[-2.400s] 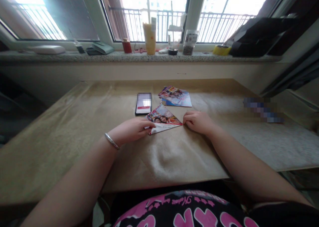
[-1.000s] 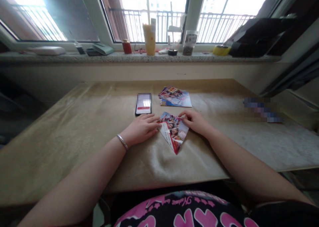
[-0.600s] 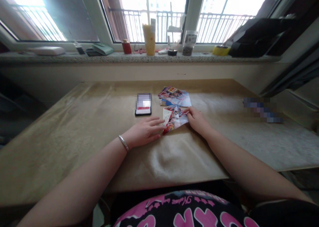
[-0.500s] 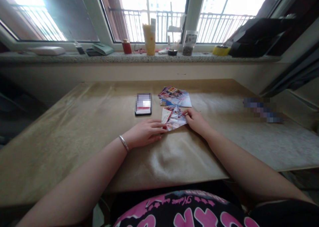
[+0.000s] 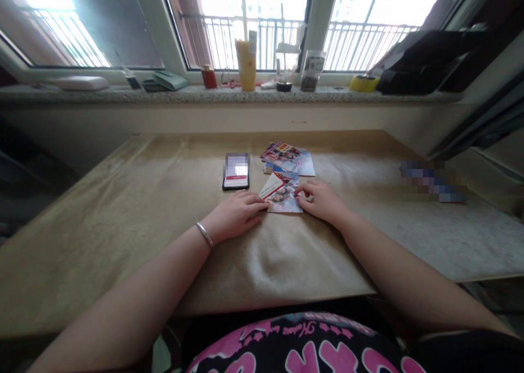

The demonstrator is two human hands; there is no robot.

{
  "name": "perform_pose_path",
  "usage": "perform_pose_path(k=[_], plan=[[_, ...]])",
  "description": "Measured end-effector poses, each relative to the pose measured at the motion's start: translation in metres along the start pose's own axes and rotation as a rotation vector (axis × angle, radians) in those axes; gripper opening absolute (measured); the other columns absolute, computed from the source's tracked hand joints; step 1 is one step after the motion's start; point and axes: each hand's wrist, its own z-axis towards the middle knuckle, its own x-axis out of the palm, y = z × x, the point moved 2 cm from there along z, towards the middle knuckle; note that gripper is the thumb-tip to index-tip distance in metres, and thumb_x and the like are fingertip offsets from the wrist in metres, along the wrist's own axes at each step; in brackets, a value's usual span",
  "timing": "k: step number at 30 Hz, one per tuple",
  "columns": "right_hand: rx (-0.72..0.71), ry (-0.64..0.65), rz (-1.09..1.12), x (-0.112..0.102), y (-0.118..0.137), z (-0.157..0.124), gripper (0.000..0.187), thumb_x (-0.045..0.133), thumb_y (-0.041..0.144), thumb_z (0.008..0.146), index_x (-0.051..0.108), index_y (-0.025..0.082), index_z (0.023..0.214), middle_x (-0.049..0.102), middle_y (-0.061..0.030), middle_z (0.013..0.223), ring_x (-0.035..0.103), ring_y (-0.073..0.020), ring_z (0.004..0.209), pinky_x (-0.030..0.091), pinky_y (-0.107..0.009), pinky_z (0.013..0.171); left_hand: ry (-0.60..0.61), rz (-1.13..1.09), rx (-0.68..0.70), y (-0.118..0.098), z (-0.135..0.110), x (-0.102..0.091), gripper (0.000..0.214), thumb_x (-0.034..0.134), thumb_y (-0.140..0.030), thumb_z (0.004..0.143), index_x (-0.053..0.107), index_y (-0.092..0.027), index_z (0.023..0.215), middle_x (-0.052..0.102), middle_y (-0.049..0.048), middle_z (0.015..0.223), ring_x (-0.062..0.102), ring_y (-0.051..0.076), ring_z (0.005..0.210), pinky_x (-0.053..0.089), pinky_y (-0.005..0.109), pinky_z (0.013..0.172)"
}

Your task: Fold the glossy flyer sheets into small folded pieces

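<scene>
The folded sheet (image 5: 283, 199) lies on the desk (image 5: 126, 220) between the two hands, just nearer the person than the pile of printed sheets (image 5: 301, 160) and to the right of the phone (image 5: 236, 181); the left hand (image 5: 237, 214) has its grip loose and open, fingers laid out over the sheet's left corner; the right hand (image 5: 320, 199) is curled with thumb and forefinger at the right edge, though at this size I cannot tell whether that grip truly pinches the paper; to handle it well, the left fingers should press flat and steady, the right should keep edges aligned, and any crease is best run firmly against the desk.
</scene>
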Motion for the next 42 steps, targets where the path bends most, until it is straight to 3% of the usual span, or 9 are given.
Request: perform_pose_path(k=[3, 8, 16, 21, 26, 29, 35, 42], plan=[[-0.147, -0.047, 0.013, -0.003, 0.004, -0.001, 0.024, 0.061, 0.035, 0.079, 0.070, 0.022, 0.097, 0.064, -0.0086, 0.106, 0.054, -0.0244, 0.105, 0.041, -0.040, 0.096, 0.034, 0.007, -0.059, 0.000, -0.001, 0.001, 0.037, 0.052, -0.029, 0.089, 0.056, -0.023, 0.125, 0.056, 0.0081, 0.126, 0.053, 0.023, 0.111, 0.044, 0.039, 0.097], [-0.282, 0.095, 0.054, 0.001, 0.005, -0.004, 0.042, 0.067, 0.041, 0.074, 0.066, 0.024, 0.112, 0.057, -0.0086, 0.126, 0.039, -0.0299, 0.127, 0.032, -0.049, 0.106, 0.033, 0.009, -0.094, 0.004, -0.003, 0.003, 0.038, 0.052, -0.032, 0.089, 0.056, -0.023, 0.125, 0.055, 0.0080, 0.127, 0.052, 0.024, 0.115, 0.043, 0.039, 0.099], [-0.360, 0.145, 0.035, -0.001, 0.005, -0.004, 0.044, 0.062, 0.019, 0.069, 0.064, 0.021, 0.113, 0.058, -0.0089, 0.126, 0.041, -0.0283, 0.127, 0.034, -0.047, 0.108, 0.036, -0.044, -0.105, 0.005, -0.002, 0.002, 0.040, 0.053, -0.033, 0.089, 0.052, -0.020, 0.126, 0.055, 0.0087, 0.127, 0.051, 0.023, 0.115, 0.042, 0.037, 0.100], [-0.409, 0.018, -0.019, -0.003, 0.007, -0.001, 0.013, 0.056, 0.015, 0.077, 0.067, 0.020, 0.081, 0.066, -0.0070, 0.116, 0.048, -0.0279, 0.122, 0.040, -0.047, 0.103, 0.071, -0.072, -0.111, 0.008, -0.002, 0.004, 0.042, 0.051, -0.033, 0.090, 0.049, -0.021, 0.130, 0.051, 0.0083, 0.131, 0.049, 0.023, 0.117, 0.041, 0.036, 0.101], [-0.453, 0.050, 0.129, 0.001, 0.017, -0.001, 0.009, 0.055, 0.015, 0.078, 0.061, 0.021, 0.075, 0.069, -0.0056, 0.109, 0.057, -0.0232, 0.112, 0.046, -0.040, 0.097, 0.086, -0.044, -0.104, 0.006, -0.002, 0.007, 0.046, 0.052, -0.036, 0.090, 0.046, -0.024, 0.134, 0.048, 0.0089, 0.132, 0.047, 0.024, 0.119, 0.040, 0.039, 0.102], [-0.421, 0.139, 0.203, 0.003, 0.025, -0.003, 0.009, 0.053, 0.015, 0.079, 0.059, 0.020, 0.075, 0.070, -0.0066, 0.106, 0.062, -0.0198, 0.100, 0.048, -0.035, 0.089, 0.082, -0.004, -0.095, 0.004, -0.001, 0.008, 0.046, 0.052, -0.039, 0.090, 0.046, -0.028, 0.135, 0.047, 0.0083, 0.130, 0.047, 0.025, 0.118, 0.039, 0.040, 0.102], [-0.200, 0.203, 0.212, -0.001, 0.026, -0.003, 0.018, 0.044, 0.020, 0.085, 0.062, 0.018, 0.089, 0.069, -0.0078, 0.094, 0.062, -0.0182, 0.085, 0.045, -0.029, 0.076, 0.096, 0.024, -0.048, 0.002, 0.000, 0.010, 0.046, 0.051, -0.041, 0.091, 0.047, -0.029, 0.135, 0.049, 0.0076, 0.130, 0.043, 0.026, 0.123, 0.036, 0.043, 0.105], [-0.016, 0.156, 0.216, -0.005, 0.014, -0.003, 0.018, 0.044, 0.027, 0.085, 0.052, 0.019, 0.071, 0.055, 0.0000, 0.065, 0.047, -0.0124, 0.058, 0.031, -0.023, 0.055, 0.117, -0.024, 0.003, 0.000, 0.001, 0.009, 0.047, 0.047, -0.040, 0.093, 0.045, -0.023, 0.136, 0.049, 0.0051, 0.139, 0.038, 0.026, 0.131, 0.031, 0.042, 0.110]])
